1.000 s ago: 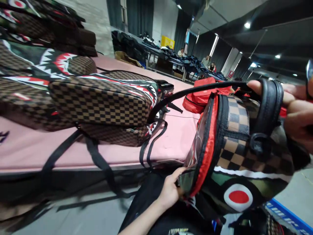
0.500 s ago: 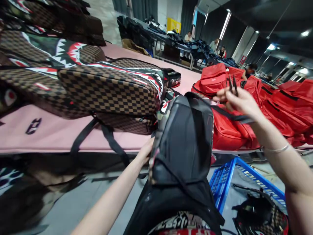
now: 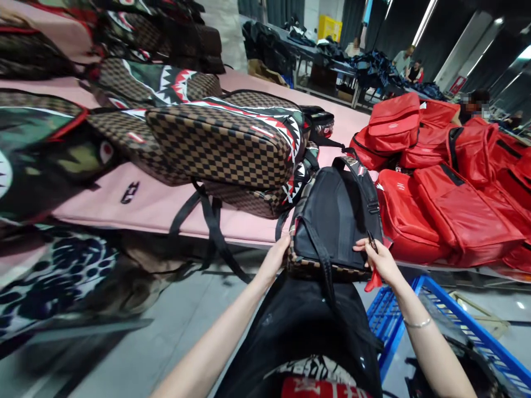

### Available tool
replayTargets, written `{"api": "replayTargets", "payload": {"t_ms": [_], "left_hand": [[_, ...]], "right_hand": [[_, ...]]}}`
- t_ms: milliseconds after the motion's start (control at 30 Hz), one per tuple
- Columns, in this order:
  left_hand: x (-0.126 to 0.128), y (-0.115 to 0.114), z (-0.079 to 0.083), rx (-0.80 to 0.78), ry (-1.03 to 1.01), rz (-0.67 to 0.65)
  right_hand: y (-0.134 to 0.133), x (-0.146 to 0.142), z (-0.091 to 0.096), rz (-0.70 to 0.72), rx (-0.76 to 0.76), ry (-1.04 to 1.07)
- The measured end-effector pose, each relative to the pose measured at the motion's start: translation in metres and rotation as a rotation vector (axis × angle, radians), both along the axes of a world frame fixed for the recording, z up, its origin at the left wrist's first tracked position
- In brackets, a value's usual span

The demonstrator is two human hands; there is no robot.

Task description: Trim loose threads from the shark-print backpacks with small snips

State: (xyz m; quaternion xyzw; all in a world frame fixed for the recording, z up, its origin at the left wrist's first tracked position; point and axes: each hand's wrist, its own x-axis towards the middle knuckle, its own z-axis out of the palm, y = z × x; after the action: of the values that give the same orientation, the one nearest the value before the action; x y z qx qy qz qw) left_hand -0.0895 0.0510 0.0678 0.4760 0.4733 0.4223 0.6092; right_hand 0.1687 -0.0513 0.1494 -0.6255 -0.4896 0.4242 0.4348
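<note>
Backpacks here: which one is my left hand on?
The backpack with its black back panel facing up, between the checkered bags and the red bags; your left hand touches its side, not the others.

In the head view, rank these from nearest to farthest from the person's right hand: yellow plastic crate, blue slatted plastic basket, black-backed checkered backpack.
1. Black-backed checkered backpack: right at the right hand, in front of the person.
2. Blue slatted plastic basket: low, on the person's right.
3. Yellow plastic crate: far off in the background.
</note>
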Motion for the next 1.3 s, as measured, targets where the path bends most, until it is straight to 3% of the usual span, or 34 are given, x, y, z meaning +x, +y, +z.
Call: {"api": "replayTargets", "payload": {"t_ms": [133,333,400,467,567,667,767,867,1000,1167,1300], "left_hand": [[0.002,-0.007,-0.001,0.049,0.140,-0.008],[0.012,0.028,0.012,0.383,0.518,-0.007],[0.018,0.032,0.020,0.407,0.586,-0.003],[0.021,0.023,0.025,0.404,0.593,-0.003],[0.012,-0.006,0.031,0.381,0.595,-0.048],[-0.011,-0.025,0.041,0.274,0.538,-0.205],[-0.032,-0.018,0.058,0.191,0.330,-0.359],[-0.033,0.007,0.068,0.288,0.266,-0.284],[-0.004,0.043,0.057,0.495,0.450,-0.162],[0.025,0.067,0.034,0.577,0.506,-0.175],[0.029,0.067,0.030,0.606,0.535,-0.180]], "right_hand": [[-0.008,-0.008,-0.010,-0.024,0.001,-0.135],[-0.022,-0.028,-0.031,-0.049,0.150,-0.384],[-0.029,-0.033,-0.032,-0.013,0.180,-0.469],[-0.036,-0.036,-0.024,0.040,0.174,-0.521],[-0.038,-0.034,0.006,0.087,0.101,-0.488],[-0.021,-0.032,0.039,0.097,0.041,-0.492],[0.017,-0.037,0.053,0.105,0.052,-0.625],[0.062,-0.049,0.046,0.125,0.125,-0.751],[0.100,-0.060,0.023,0.130,0.198,-0.923],[0.101,-0.057,0.011,0.178,0.161,-1.032],[0.098,-0.059,0.014,0.222,0.177,-1.092]]}}
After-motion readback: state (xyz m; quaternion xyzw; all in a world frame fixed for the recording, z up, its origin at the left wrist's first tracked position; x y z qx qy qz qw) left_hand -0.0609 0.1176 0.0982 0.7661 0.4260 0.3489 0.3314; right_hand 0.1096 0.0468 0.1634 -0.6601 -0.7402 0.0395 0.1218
